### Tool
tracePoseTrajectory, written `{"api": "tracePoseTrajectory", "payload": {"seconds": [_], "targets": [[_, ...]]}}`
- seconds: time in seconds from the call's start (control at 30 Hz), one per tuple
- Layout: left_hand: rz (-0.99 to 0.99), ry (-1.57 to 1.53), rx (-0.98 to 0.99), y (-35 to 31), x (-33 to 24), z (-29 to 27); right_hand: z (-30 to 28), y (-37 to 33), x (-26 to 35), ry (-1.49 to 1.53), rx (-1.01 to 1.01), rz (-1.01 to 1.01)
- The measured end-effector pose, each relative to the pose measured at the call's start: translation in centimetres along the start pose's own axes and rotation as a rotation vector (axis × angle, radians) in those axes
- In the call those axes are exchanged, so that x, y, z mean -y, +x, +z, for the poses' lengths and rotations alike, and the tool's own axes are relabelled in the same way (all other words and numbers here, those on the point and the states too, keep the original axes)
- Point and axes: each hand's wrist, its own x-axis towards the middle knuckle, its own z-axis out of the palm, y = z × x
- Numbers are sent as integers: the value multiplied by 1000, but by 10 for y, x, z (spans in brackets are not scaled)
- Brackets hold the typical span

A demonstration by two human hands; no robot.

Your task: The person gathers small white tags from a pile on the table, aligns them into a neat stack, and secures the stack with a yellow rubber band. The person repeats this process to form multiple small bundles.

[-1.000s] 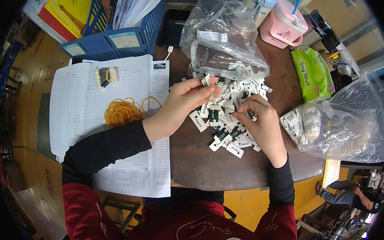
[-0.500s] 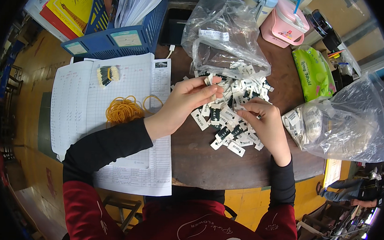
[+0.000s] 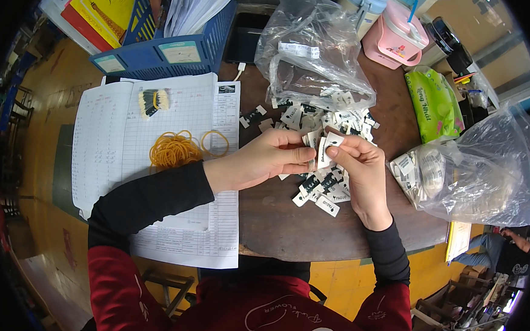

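Observation:
Over a loose heap of black and white fabric labels [image 3: 292, 117], my two hands meet. My left hand [image 3: 278, 156] is closed on a small stack of labels [image 3: 309, 145], gripped between thumb and fingers. A single white label [image 3: 333, 144] is pinched between the thumb and fingers of my right hand [image 3: 362, 168], right beside the stack. Part of the heap is hidden under both hands. A few labels [image 3: 327, 206] lie at its near edge on the brown table [image 3: 273, 227].
Left on an open notebook [image 3: 102, 149] are yellow rubber bands [image 3: 175, 149] and a banded label bundle [image 3: 153, 102]. Behind stand a blue file basket [image 3: 193, 55], a clear plastic bag [image 3: 313, 65] and a pink container [image 3: 391, 37]. Right are a green packet [image 3: 432, 103] and a filled bag [image 3: 477, 172].
My right hand has lifted a label from the heap up to the stack. My left hand has come down and right, so both hands now meet.

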Motion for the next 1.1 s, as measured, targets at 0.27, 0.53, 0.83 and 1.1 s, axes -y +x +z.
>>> {"api": "tracePoseTrajectory", "payload": {"seconds": [0.27,0.53,0.83,1.1], "targets": [[-46,26,-47,0,-1,0,9,-3,-8,-24,-18,-108],[-57,-8,-75,-1,2,0,16,-3,-15,-199,-100,-214],[40,-95,-37,0,-1,2,13,-5,-12,-53,-110,-290],[-11,-1,-31,-1,-2,-2,4,-2,-4,267,-106,-104]]}}
